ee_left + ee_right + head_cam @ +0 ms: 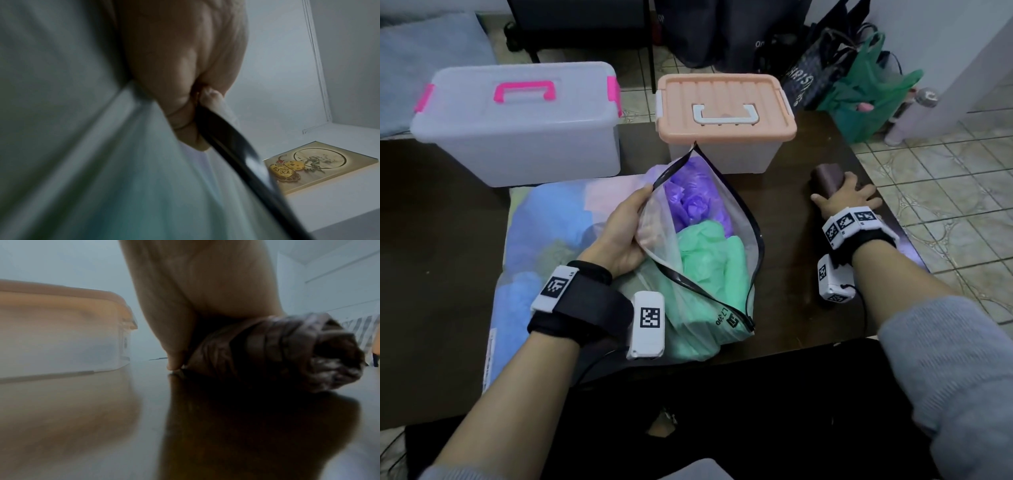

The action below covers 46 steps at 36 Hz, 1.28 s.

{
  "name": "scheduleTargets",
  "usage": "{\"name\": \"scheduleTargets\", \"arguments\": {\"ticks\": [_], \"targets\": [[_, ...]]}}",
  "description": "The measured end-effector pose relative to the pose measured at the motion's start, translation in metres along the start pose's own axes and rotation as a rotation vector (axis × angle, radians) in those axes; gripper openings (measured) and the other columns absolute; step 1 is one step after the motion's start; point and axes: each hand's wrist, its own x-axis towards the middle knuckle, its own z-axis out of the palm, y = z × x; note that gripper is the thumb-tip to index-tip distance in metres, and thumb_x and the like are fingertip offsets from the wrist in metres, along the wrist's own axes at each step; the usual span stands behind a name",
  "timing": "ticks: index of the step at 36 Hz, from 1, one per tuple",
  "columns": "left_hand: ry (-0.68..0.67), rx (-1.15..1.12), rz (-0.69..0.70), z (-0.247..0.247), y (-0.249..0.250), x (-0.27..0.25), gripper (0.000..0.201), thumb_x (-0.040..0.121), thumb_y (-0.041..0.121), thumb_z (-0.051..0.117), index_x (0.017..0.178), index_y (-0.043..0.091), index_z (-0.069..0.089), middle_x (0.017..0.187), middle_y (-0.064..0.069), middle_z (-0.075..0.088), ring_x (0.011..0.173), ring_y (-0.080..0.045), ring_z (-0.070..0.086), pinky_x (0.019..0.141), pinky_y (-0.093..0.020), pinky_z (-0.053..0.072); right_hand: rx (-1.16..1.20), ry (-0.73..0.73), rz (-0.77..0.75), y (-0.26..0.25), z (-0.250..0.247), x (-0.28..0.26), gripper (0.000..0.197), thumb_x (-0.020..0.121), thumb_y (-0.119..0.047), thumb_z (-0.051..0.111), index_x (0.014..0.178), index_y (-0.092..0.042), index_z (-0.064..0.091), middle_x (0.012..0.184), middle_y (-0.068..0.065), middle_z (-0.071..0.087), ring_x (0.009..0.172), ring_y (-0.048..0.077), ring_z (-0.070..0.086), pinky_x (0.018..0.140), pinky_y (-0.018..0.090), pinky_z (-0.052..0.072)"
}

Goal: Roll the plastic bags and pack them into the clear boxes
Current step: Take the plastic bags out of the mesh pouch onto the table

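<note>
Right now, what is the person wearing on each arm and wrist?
Left hand: bare forearm, black wrist strap with white square-coded marker blocks and a thin black cable. Right hand: same black strap with white coded blocks, plus a grey sleeve pushed up.

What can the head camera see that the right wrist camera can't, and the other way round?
Only the head view shows the left hand pinching the edge of the zip pouch, the purple bags and green bags inside, and the box with pink handle. Only the right wrist view shows the crumpled end of the brown roll up close. Both show the right hand on the brown roll, the box with orange lid, and the dark table.
</note>
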Motion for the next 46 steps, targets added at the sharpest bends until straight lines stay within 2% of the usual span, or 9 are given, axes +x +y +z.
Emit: {"name": "scheduleTargets", "arguments": {"ticks": [10,17,20,25,30,34,39,42,46], "targets": [[0.008,-0.067,-0.021,0.003,0.001,-0.003,0.038,0.1,0.032,0.038,0.124,0.008,0.056,0.108,-0.008,0.066,0.095,-0.018,0.065,0.084,-0.031,0.055,0.113,0.064,-0.025,0.003,-0.009,-0.001,0.084,0.081,-0.067,0.047,0.148,-0.026,0.018,0.148,0.021,0.025,0.137,0.039,0.019,0.109,0.059,0.014],[-0.006,-0.104,-0.035,0.004,0.0,-0.005,0.04,0.102,0.035,0.033,0.106,0.011,0.065,0.099,-0.006,0.071,0.086,-0.016,0.069,0.079,-0.031,0.056,0.324,0.27,-0.343,-0.029,-0.027,-0.027,0.039,0.093,-0.038,0.047,0.118,-0.009,0.055,0.129,0.015,0.048,0.125,0.031,0.038,0.104,0.04,0.028],[0.001,-0.098,-0.05,0.003,0.001,-0.005,0.044,0.101,0.038,0.031,0.11,0.01,0.064,0.104,-0.007,0.069,0.089,-0.017,0.068,0.082,-0.031,0.055,0.55,-0.005,-0.534,-0.051,-0.023,-0.056,0.029,0.096,-0.033,0.045,0.096,-0.011,0.064,0.095,0.006,0.065,0.087,0.021,0.06,0.085,0.035,0.047],[-0.019,-0.1,-0.071,0.005,0.002,-0.007,0.049,0.101,0.041,0.029,0.11,0.007,0.063,0.1,-0.009,0.071,0.087,-0.019,0.07,0.075,-0.03,0.058,0.357,-0.62,-0.511,-0.084,-0.001,-0.099,0.043,0.098,-0.046,0.037,0.076,-0.014,0.056,0.069,0.001,0.055,0.06,0.014,0.051,0.062,0.025,0.045],[-0.036,-0.087,-0.088,0.005,0.002,-0.007,0.056,0.101,0.045,0.026,0.123,0.004,0.057,0.12,-0.015,0.064,0.108,-0.025,0.064,0.083,-0.033,0.056,0.206,-0.552,-0.541,-0.099,0.007,-0.102,0.046,0.097,-0.046,0.039,0.071,-0.01,0.051,0.064,0.006,0.057,0.06,0.019,0.056,0.07,0.034,0.049],[-0.029,-0.083,-0.083,0.004,0.002,-0.005,0.052,0.101,0.043,0.028,0.113,0.004,0.061,0.104,-0.012,0.07,0.091,-0.022,0.069,0.076,-0.03,0.058,0.161,-0.552,-0.552,-0.102,0.01,-0.107,0.045,0.099,-0.04,0.038,0.063,-0.014,0.043,0.062,0.002,0.047,0.055,0.015,0.047,0.057,0.026,0.042],[0.001,-0.014,-0.061,0.003,0.001,-0.004,0.052,0.101,0.043,0.03,0.114,0.004,0.061,0.113,-0.014,0.066,0.099,-0.024,0.066,0.085,-0.032,0.055,0.112,-0.637,-0.517,-0.103,0.013,-0.112,0.045,0.099,-0.046,0.035,0.074,-0.011,0.048,0.073,0.003,0.049,0.062,0.013,0.048,0.057,0.023,0.041],[0.002,0.003,-0.072,0.003,0.001,-0.003,0.055,0.1,0.045,0.03,0.123,0.002,0.057,0.123,-0.017,0.062,0.112,-0.028,0.06,0.091,-0.035,0.052,0.207,-0.69,-0.437,-0.103,0.014,-0.111,0.055,0.097,-0.05,0.037,0.111,0.0,0.055,0.09,0.008,0.055,0.08,0.02,0.055,0.078,0.032,0.047],[-0.031,-0.024,-0.066,0.003,0.001,-0.004,0.052,0.101,0.043,0.029,0.112,0.005,0.062,0.109,-0.013,0.068,0.096,-0.022,0.068,0.082,-0.031,0.056,0.404,-0.729,-0.269,-0.1,0.013,-0.108,0.062,0.093,-0.052,0.046,0.131,-0.002,0.046,0.104,0.011,0.055,0.094,0.026,0.055,0.084,0.038,0.049]]}}
